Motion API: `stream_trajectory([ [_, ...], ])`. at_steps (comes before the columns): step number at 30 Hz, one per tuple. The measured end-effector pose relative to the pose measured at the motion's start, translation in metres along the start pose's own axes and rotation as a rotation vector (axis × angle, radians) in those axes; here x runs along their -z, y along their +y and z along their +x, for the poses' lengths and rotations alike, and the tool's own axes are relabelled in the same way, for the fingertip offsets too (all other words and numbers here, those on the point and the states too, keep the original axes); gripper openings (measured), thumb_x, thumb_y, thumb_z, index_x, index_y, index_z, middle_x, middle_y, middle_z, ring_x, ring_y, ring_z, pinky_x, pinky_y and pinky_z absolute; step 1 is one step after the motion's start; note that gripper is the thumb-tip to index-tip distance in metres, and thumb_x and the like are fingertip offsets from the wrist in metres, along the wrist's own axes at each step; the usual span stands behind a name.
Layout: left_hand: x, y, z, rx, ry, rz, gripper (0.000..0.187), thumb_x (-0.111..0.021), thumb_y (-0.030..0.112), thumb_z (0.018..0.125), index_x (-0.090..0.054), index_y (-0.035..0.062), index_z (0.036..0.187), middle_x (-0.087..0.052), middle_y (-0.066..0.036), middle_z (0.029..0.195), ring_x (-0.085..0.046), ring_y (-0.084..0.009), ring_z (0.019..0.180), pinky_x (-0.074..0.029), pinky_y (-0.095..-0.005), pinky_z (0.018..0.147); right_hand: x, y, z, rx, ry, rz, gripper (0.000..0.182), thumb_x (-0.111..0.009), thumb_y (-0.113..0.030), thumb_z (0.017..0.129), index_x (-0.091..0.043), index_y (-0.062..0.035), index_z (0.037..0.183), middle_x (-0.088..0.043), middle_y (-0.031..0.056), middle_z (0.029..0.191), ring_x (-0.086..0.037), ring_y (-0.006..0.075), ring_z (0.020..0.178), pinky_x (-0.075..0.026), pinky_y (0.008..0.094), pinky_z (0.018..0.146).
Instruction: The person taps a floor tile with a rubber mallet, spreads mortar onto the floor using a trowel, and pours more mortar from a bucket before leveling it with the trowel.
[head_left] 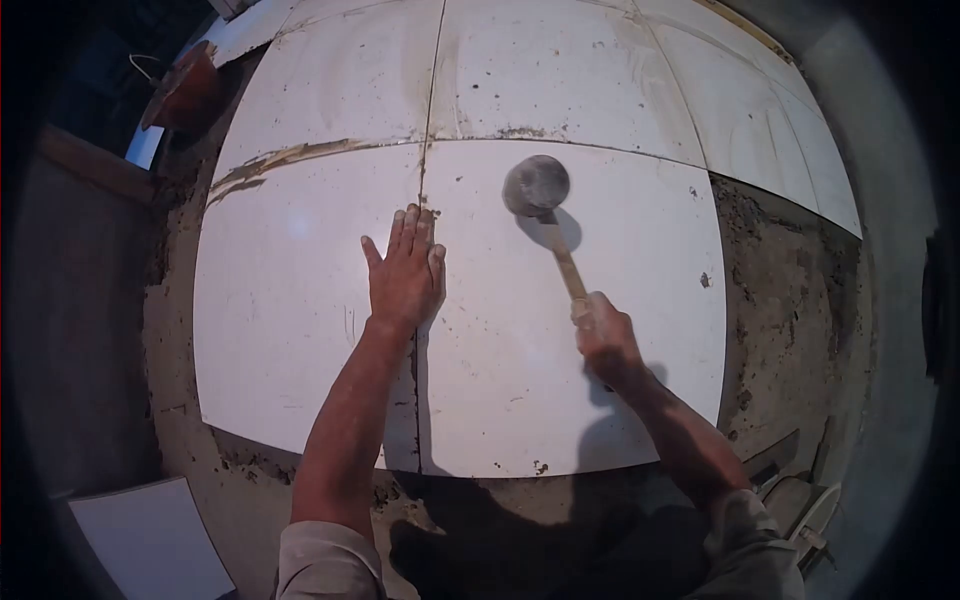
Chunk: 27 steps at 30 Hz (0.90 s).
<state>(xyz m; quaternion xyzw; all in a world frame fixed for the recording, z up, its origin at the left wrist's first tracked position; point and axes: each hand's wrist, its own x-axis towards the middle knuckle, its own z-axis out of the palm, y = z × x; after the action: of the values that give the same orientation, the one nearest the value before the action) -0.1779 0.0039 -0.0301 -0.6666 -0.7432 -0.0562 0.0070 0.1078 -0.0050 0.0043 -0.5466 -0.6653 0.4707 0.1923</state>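
My left hand (pixel 405 268) lies with its fingers spread across the seam between two large white tiles, near their upper corners. My right hand (pixel 607 338) is wrapped round the wooden handle of a mallet (pixel 538 186), whose dark round head is over the upper part of the right tile (pixel 570 400). A shadow of the mallet falls on that tile. The left tile (pixel 290 300) is beside it, with a dark narrow joint between the two. Specks of mortar dot both surfaces.
More white tiles (pixel 560 75) lie beyond, smeared with mortar. Rough mortar (pixel 785 300) borders the right side. A reddish bucket (pixel 188 88) stands at the upper left, a loose tile piece (pixel 152 540) at the lower left. A tool with a disc (pixel 815 520) sits at the lower right.
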Motion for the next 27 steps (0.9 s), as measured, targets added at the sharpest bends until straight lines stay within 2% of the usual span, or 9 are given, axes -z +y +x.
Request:
stream_trajectory([
  [1, -0.002, -0.001, 0.003, -0.016, 0.039, -0.011, 0.049, -0.037, 0.029, 0.098, -0.036, 0.0075, 0.142, -0.031, -0.010, 0.151, -0.026, -0.0265, 0.141, -0.020, -0.0650, 0.107, 0.009, 0.000, -0.010, -0.047, -0.003, 0.042, 0.040, -0.040, -0.039, 0.097, -0.046, -0.0010, 0.086, -0.052, 0.0177, 0.060, -0.054, 0.0311, 0.052, -0.043, 0.0436, 0.054],
  [2, -0.005, -0.002, -0.003, -0.026, 0.054, -0.019, 0.049, -0.037, 0.030, 0.098, -0.036, 0.0070, 0.142, -0.031, -0.011, 0.150, -0.026, -0.0273, 0.140, -0.020, -0.0652, 0.106, 0.011, 0.016, -0.020, -0.027, 0.027, 0.114, 0.044, -0.044, -0.049, 0.094, -0.049, -0.0061, 0.085, -0.044, -0.0011, 0.059, -0.040, 0.0066, 0.051, -0.035, 0.0241, 0.046],
  [8, -0.010, -0.003, -0.009, 0.019, 0.048, -0.023, 0.052, -0.034, 0.034, 0.098, -0.035, 0.0046, 0.141, -0.032, -0.015, 0.148, -0.027, -0.0304, 0.139, -0.020, -0.0615, 0.108, 0.031, 0.014, -0.107, -0.216, -0.057, 0.168, 0.037, -0.040, -0.038, 0.098, -0.050, -0.0051, 0.086, -0.046, 0.0007, 0.054, -0.044, 0.0092, 0.042, -0.037, 0.0269, 0.039],
  [10, -0.011, -0.004, -0.007, -0.002, 0.073, -0.007, 0.052, -0.034, 0.034, 0.097, -0.035, 0.0046, 0.140, -0.033, -0.016, 0.148, -0.028, -0.0307, 0.139, -0.020, -0.0604, 0.109, 0.030, 0.025, -0.127, -0.222, -0.150, 0.039, 0.038, -0.044, -0.038, 0.099, -0.047, -0.0036, 0.084, -0.052, 0.0069, 0.059, -0.051, 0.0132, 0.053, -0.041, 0.0324, 0.049],
  [18, -0.015, -0.004, -0.011, 0.017, 0.110, 0.061, 0.053, -0.031, 0.037, 0.098, -0.035, 0.0065, 0.142, -0.033, -0.013, 0.148, -0.030, -0.0267, 0.138, -0.018, -0.0575, 0.112, 0.033, -0.007, -0.150, -0.153, -0.142, -0.003, 0.044, -0.043, -0.043, 0.097, -0.047, -0.0014, 0.084, -0.052, 0.0116, 0.059, -0.054, 0.0228, 0.053, -0.044, 0.0370, 0.053],
  [20, -0.017, -0.002, -0.022, 0.057, 0.106, 0.041, 0.053, -0.031, 0.038, 0.099, -0.034, 0.0084, 0.142, -0.032, -0.011, 0.150, -0.028, -0.0262, 0.139, -0.017, -0.0581, 0.112, 0.033, -0.011, -0.149, -0.015, -0.033, 0.020, 0.046, -0.042, -0.044, 0.097, -0.046, -0.0006, 0.084, -0.050, 0.0139, 0.058, -0.052, 0.0245, 0.053, -0.044, 0.0379, 0.053],
  [24, -0.001, 0.001, -0.044, 0.029, 0.042, 0.032, 0.052, -0.030, 0.038, 0.099, -0.033, 0.0100, 0.143, -0.030, -0.010, 0.151, -0.026, -0.0264, 0.140, -0.015, -0.0591, 0.112, -0.001, 0.025, -0.115, -0.002, 0.032, -0.414, 0.042, -0.039, -0.040, 0.099, -0.046, -0.0003, 0.086, -0.055, 0.0240, 0.063, -0.057, 0.0436, 0.062, -0.044, 0.0476, 0.056],
  [25, 0.002, 0.000, -0.048, 0.026, -0.005, 0.044, 0.053, -0.030, 0.038, 0.099, -0.032, 0.0100, 0.144, -0.029, -0.010, 0.152, -0.025, -0.0264, 0.141, -0.014, -0.0594, 0.112, 0.004, 0.008, -0.114, -0.002, 0.025, -0.324, 0.041, -0.039, -0.038, 0.100, -0.047, -0.0001, 0.088, -0.057, 0.0285, 0.069, -0.056, 0.0500, 0.070, -0.042, 0.0530, 0.059],
  [27, 0.007, 0.000, -0.049, 0.037, -0.077, 0.063, 0.053, -0.030, 0.038, 0.099, -0.030, 0.0099, 0.145, -0.028, -0.009, 0.152, -0.022, -0.0256, 0.142, -0.012, -0.0591, 0.113, 0.008, -0.013, -0.123, 0.034, 0.048, -0.257, 0.040, -0.040, -0.037, 0.099, -0.047, -0.0001, 0.088, -0.056, 0.0281, 0.068, -0.056, 0.0493, 0.068, -0.042, 0.0524, 0.058],
])
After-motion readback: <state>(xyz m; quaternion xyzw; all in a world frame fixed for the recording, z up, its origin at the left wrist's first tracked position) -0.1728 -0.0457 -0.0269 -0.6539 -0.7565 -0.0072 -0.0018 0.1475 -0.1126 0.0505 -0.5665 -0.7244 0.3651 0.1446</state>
